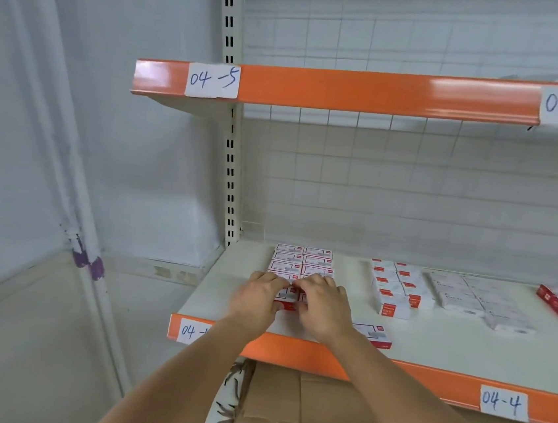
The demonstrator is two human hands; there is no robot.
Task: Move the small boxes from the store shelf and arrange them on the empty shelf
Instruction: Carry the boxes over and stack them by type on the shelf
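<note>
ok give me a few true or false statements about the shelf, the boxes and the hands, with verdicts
1. Both hands, left hand and right hand, are on the front boxes of the two-column block. True.
2. That block sits at the right end of the shelf. False: it is near the left end.
3. A single box lies near the shelf's front edge, by the right wrist. True.
4. The label on the lower shelf's edge reads 04-5. False: it reads 04-4.
5. The upper shelf carries stacked boxes. False: none show there.
</note>
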